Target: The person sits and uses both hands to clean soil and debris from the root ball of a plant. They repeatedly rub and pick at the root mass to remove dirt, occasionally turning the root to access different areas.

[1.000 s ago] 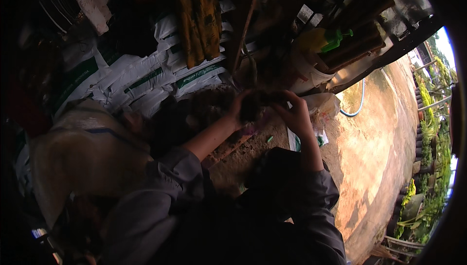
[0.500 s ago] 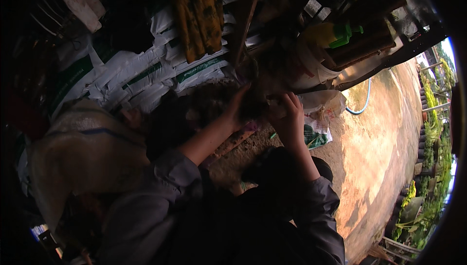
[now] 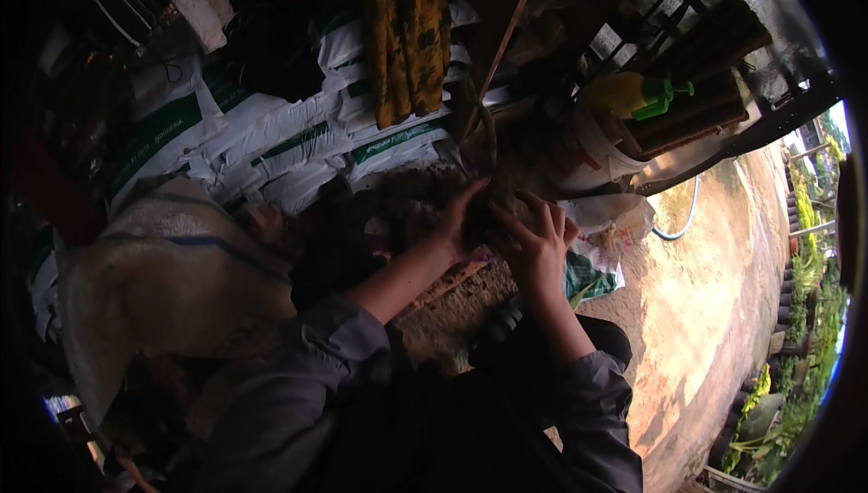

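Note:
Both hands meet in front of me around a dark, soil-like lump, whose kind is hard to make out in the shade. My left hand curls round its left side. From the right, my right hand lies over it with bent fingers; the fingertips are partly lost in the dark. A thin curved stem-like piece rises just above the hands, and I cannot tell whether it joins the lump. Dark crumbly material lies beyond my left forearm.
White and green sacks are stacked at the back left, near a large beige sack. A yellow patterned cloth hangs above. At right are a white bucket, a yellow bottle with green top, a plastic bag and a blue hose.
The scene has shifted right and down in view. My right hand has come closer to the left one, its fingers now laid over the dark lump. My left hand keeps its hold.

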Demonstrator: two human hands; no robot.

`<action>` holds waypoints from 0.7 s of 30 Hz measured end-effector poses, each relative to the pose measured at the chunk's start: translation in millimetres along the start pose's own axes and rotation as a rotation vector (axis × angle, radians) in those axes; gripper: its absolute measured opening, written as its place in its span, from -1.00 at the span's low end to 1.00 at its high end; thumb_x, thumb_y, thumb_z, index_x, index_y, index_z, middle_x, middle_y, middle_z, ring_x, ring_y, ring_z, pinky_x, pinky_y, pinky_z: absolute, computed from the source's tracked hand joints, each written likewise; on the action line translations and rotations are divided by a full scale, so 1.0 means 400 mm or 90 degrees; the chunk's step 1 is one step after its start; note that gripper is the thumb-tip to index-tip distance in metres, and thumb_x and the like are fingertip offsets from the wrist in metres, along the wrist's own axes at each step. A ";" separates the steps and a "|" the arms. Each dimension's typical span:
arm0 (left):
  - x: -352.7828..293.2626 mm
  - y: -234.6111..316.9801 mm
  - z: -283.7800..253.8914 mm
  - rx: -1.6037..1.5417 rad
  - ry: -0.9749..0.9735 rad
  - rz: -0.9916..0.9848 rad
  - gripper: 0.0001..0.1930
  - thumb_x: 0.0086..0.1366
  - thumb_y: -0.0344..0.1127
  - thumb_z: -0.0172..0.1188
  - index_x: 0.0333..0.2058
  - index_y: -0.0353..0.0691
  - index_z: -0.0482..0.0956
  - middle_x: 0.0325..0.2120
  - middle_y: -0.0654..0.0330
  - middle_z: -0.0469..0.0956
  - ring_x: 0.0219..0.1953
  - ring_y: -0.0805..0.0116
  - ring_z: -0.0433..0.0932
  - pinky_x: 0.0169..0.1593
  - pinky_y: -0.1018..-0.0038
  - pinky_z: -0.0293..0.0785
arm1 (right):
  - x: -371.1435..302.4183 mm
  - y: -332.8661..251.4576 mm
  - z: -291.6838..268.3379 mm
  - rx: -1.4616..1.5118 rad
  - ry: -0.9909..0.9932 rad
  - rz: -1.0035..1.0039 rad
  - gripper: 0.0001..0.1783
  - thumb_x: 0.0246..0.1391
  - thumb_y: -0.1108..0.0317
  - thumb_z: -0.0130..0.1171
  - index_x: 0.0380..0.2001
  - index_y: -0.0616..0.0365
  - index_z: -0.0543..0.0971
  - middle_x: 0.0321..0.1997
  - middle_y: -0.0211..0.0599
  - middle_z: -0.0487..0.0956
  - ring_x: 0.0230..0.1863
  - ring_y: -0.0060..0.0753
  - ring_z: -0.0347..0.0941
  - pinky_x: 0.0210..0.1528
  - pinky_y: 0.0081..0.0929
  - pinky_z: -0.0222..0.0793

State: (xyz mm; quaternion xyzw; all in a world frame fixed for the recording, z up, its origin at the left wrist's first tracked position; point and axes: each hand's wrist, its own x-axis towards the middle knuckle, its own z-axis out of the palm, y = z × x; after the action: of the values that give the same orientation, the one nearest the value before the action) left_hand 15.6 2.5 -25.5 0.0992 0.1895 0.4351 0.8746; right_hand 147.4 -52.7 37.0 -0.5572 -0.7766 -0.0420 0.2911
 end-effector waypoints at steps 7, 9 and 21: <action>-0.007 0.011 -0.007 0.009 -0.047 -0.016 -0.56 0.35 -0.04 -0.07 0.10 -0.15 0.35 -0.08 0.15 0.47 -0.07 0.29 0.51 -0.06 0.30 0.54 | -0.010 0.022 0.056 0.058 -0.065 -0.003 -0.44 -0.25 0.22 0.34 -0.03 -0.38 0.57 0.33 -0.33 0.21 0.19 -0.03 0.14 0.22 -0.13 -0.08; -0.004 0.011 -0.019 0.000 -0.053 -0.008 -0.54 0.35 -0.04 -0.07 0.12 -0.16 0.32 -0.05 0.13 0.46 -0.02 0.26 0.48 0.02 0.28 0.49 | -0.001 0.012 0.043 0.062 -0.075 -0.010 -0.39 -0.22 0.30 0.31 0.03 -0.33 0.52 0.33 -0.28 0.18 0.19 0.06 0.13 0.18 -0.09 0.10; -0.003 0.040 0.004 0.127 -0.152 0.100 -0.39 0.12 -0.39 0.21 0.16 -0.21 0.21 -0.04 0.18 0.42 -0.03 0.35 0.47 -0.02 0.41 0.52 | -0.019 0.064 -0.009 0.029 -0.013 -0.029 -0.38 -0.47 0.24 0.40 -0.12 -0.34 0.62 0.33 -0.29 0.20 0.21 0.09 0.12 0.19 0.02 -0.02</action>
State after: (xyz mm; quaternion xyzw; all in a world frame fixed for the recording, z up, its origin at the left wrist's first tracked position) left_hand 3.9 11.3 -18.2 0.2510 0.1185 0.4663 0.8399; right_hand 173.2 -50.9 29.5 -0.5330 -0.7927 -0.0253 0.2947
